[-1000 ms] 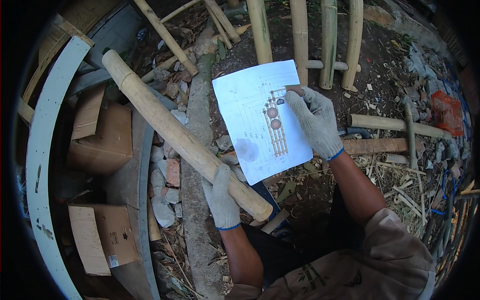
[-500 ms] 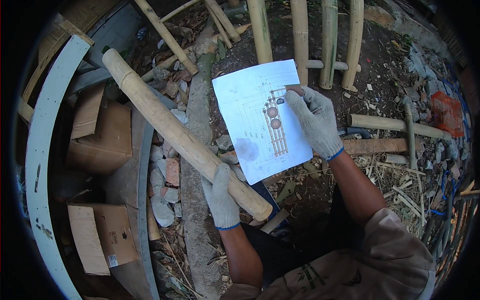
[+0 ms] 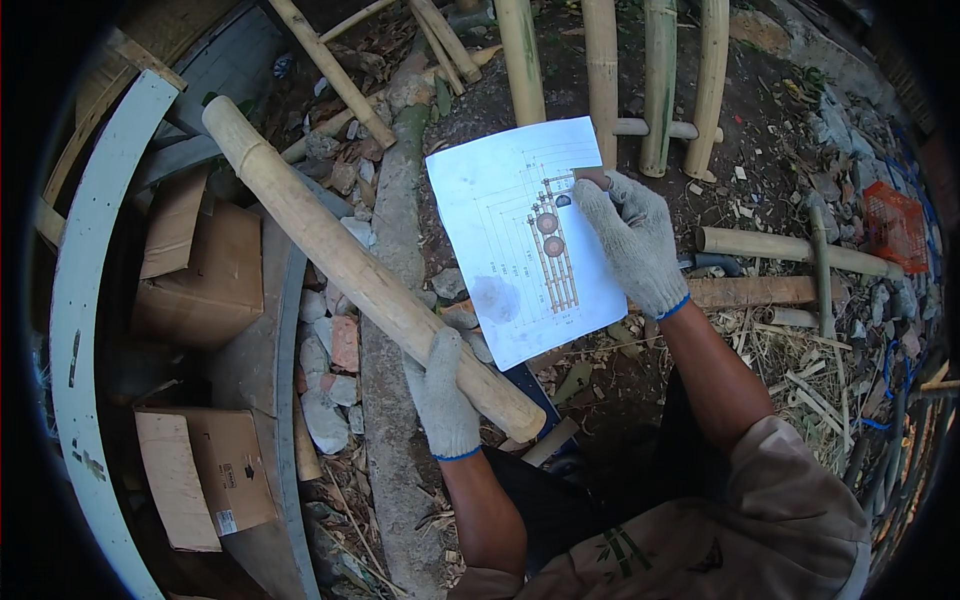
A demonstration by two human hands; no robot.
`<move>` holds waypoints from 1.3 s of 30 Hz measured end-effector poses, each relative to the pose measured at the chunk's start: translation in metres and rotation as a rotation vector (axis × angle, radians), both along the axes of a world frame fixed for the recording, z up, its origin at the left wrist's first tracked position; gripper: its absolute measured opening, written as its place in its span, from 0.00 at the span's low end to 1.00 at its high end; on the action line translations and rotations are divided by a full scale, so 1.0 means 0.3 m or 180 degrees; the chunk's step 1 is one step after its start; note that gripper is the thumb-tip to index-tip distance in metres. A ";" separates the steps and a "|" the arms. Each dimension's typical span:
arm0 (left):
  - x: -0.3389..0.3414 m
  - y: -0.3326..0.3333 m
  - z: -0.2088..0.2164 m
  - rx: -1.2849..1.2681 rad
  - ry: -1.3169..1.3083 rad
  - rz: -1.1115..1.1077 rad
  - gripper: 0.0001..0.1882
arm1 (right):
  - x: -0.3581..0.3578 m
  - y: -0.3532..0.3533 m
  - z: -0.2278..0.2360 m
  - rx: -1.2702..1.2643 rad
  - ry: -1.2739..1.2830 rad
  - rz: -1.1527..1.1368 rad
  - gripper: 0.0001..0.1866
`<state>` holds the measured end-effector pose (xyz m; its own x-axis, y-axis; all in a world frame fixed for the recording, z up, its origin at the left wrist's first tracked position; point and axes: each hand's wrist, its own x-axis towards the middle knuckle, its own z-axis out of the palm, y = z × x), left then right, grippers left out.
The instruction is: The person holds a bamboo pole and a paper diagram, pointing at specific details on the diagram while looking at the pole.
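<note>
My left hand [image 3: 440, 400], in a knitted work glove, is closed around the lower part of a thick bamboo pole [image 3: 330, 255]. The pole slants from the upper left down to near my knees. In my right hand [image 3: 640, 240], gloved the same way, a sheet of paper [image 3: 470, 210] is pinched at its upper right edge. A printed drawing of a bamboo frame with dimension lines shows on the sheet. Its right edge is partly hidden by the glove, and the pole passes just left of it.
Several upright bamboo posts [image 3: 601, 80] with a crossbar stand ahead. At left, cardboard boxes [image 3: 210, 270] sit behind a long pale board [image 3: 85, 330]. Rubble [image 3: 325, 420] borders a concrete strip [image 3: 390, 500]. A bamboo piece [image 3: 800, 250] and an orange crate [image 3: 893, 228] lie at right.
The paper and my right hand have shifted very slightly to the right. Both hands keep the same hold, and the pole is almost still.
</note>
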<state>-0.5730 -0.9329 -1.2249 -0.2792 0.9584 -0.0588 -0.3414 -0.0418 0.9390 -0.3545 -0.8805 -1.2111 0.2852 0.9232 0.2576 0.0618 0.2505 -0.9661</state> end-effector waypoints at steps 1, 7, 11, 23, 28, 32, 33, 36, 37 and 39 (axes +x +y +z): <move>0.001 -0.001 0.002 0.0023 0.0008 -0.0037 0.25 | 0.000 0.000 0.001 -0.0003 -0.0018 0.0010 0.18; 0.001 0.001 0.000 0.0013 -0.0031 -0.0027 0.24 | 0.002 0.005 -0.010 -0.0020 0.0031 -0.0013 0.18; -0.003 -0.001 -0.001 0.0017 -0.0003 0.0025 0.25 | -0.004 0.001 0.003 -0.0051 0.0030 0.0007 0.18; -0.003 0.000 -0.001 0.0058 -0.0012 0.0053 0.23 | -0.005 0.002 -0.004 -0.0010 0.0096 0.0003 0.17; 0.000 -0.003 0.003 0.0040 -0.0052 0.0009 0.23 | -0.004 -0.001 0.005 -0.0086 -0.0011 0.0014 0.17; -0.001 -0.001 -0.002 0.0012 -0.0015 -0.0011 0.23 | 0.001 0.004 -0.005 -0.0073 -0.0021 -0.0022 0.17; 0.000 -0.001 -0.002 -0.0002 -0.0011 0.0021 0.23 | -0.002 0.004 -0.005 -0.0049 -0.0005 -0.0029 0.17; -0.008 0.000 -0.008 -0.0007 0.0006 0.0003 0.24 | -0.004 0.005 -0.005 -0.0027 0.0039 -0.0010 0.17; -0.012 -0.001 -0.010 0.0001 0.0018 -0.0046 0.25 | -0.005 0.005 -0.005 -0.0030 0.0067 0.0015 0.17; -0.005 0.001 -0.003 0.0037 -0.0003 -0.0090 0.27 | -0.003 0.003 0.003 -0.0064 0.0096 0.0002 0.17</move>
